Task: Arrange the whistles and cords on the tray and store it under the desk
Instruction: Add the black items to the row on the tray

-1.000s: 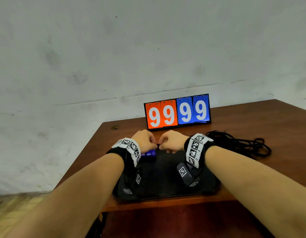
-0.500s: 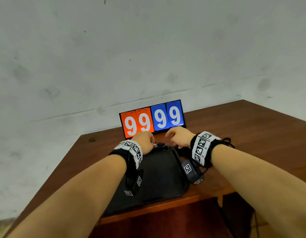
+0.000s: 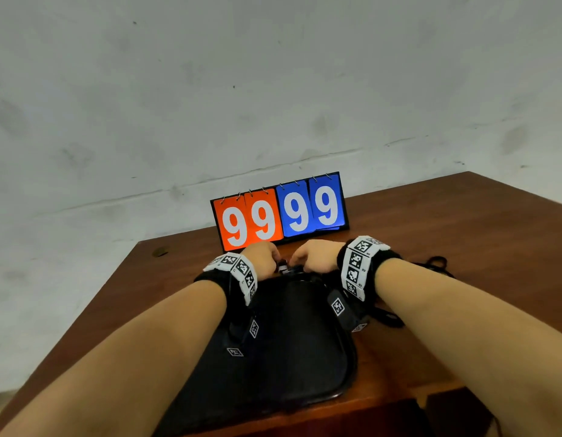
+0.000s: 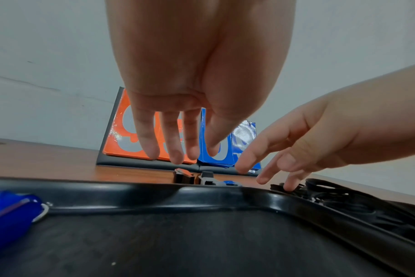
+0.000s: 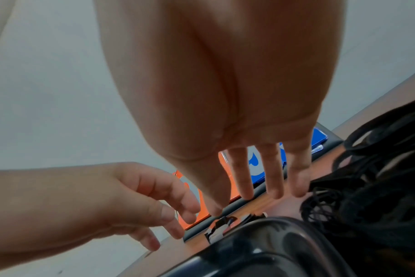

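I see the brown wooden desk (image 3: 462, 263) carrying everything, its far edge against the grey wall. The black tray (image 3: 289, 357) lies at the near edge of the desk, reaching toward the middle. The flip scoreboard (image 3: 279, 211), reading 99 in orange and 99 in blue, stands by the far edge, just behind the tray. A pile of black cords (image 5: 372, 187) sits on the desk along the tray's right rim, partly draped over it.

My left hand (image 4: 178, 105) hangs above the tray's far rim, fingers relaxed and spread, holding nothing. My right hand (image 5: 244, 131) is likewise released, fingers pointing down; a fingertip (image 4: 289, 187) touches the cords at the rim.

A blue whistle (image 4: 10, 211) lies inside the tray by its left side. More small whistles (image 4: 201, 178), black, orange and blue, sit on the desk just beyond the tray's far rim, under my fingers.
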`<act>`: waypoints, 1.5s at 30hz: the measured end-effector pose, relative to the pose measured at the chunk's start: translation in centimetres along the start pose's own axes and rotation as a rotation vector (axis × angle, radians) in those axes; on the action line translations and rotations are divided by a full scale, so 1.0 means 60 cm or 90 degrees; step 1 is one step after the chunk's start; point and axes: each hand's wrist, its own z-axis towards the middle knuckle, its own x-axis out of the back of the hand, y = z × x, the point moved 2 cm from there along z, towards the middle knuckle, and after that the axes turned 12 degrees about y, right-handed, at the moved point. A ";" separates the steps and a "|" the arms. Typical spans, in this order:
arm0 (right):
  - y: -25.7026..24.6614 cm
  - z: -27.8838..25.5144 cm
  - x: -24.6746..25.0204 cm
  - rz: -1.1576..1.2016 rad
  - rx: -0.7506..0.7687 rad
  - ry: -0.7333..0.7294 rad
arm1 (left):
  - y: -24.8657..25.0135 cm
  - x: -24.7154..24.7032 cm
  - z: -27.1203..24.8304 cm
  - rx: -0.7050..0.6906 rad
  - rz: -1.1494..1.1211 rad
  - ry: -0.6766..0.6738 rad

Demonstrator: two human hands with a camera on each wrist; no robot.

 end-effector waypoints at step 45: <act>0.053 0.041 0.002 -0.038 -0.006 0.046 | 0.016 -0.059 0.048 -0.090 0.029 -0.033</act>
